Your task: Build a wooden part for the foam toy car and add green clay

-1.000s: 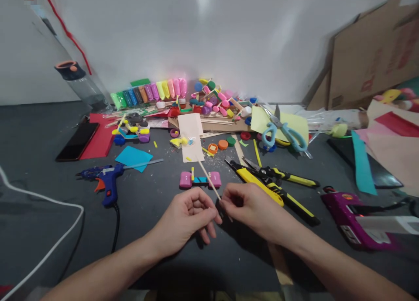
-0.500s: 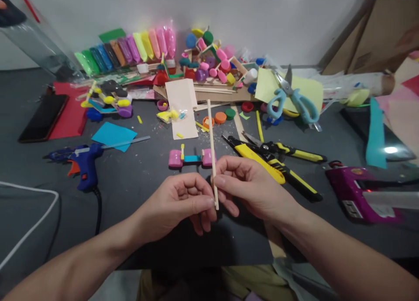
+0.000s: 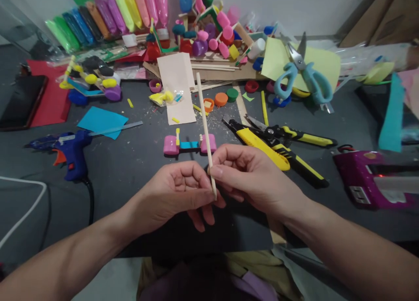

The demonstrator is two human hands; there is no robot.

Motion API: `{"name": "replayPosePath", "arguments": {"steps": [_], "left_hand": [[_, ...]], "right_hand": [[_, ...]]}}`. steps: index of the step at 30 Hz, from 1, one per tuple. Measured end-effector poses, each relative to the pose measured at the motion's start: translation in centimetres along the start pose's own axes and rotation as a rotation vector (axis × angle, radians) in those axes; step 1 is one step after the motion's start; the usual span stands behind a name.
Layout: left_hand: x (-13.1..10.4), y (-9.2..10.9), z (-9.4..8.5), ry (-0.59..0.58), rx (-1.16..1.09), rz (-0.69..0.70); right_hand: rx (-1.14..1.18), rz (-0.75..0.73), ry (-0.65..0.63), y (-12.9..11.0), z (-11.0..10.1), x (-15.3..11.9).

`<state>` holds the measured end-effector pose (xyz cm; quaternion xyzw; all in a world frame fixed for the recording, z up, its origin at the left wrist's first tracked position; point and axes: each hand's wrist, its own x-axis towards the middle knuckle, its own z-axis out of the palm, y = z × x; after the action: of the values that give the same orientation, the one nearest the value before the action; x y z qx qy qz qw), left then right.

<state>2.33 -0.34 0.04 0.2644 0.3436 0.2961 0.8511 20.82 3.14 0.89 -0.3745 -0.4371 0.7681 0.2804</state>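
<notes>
**A thin stick, a low pinch and a crowded desk**

From where I stand, the pale wooden stick [image 3: 204,122] rises at a slant from between the two hands, most of its length above the grip. The right hand [image 3: 252,174] pinches it between thumb and fingers near the lower end; the left hand [image 3: 185,192] curls in with its thumb against that end, though I can't tell whether it truly clamps there. Held so low, the stick could easily tip or roll out of the fingertips, and opposing pushes from two such close hands might crack it. Just beyond the grip sits a small model [image 3: 189,145] with pink ends, and a careless swing could clip its yellow upright. Right of the grip lies a yellow utility knife [image 3: 266,150]; an outward slip of the knuckles might meet it, blade out or not
</notes>
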Motion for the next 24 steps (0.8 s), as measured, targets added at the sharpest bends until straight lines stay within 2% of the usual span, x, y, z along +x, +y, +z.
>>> {"name": "replayPosePath", "arguments": {"steps": [7, 15, 24], "left_hand": [[0.12, 0.23, -0.08, -0.021, 0.001, -0.035], [0.20, 0.28, -0.14, 0.008, 0.039, -0.050], [0.10, 0.54, -0.50, 0.035, 0.081, -0.069]], "right_hand": [[-0.012, 0.004, -0.037, 0.13, -0.14, 0.19], [-0.019, 0.005, 0.002, 0.09, 0.34, 0.10], [0.025, -0.064, 0.057, 0.53, 0.51, 0.11]]}}
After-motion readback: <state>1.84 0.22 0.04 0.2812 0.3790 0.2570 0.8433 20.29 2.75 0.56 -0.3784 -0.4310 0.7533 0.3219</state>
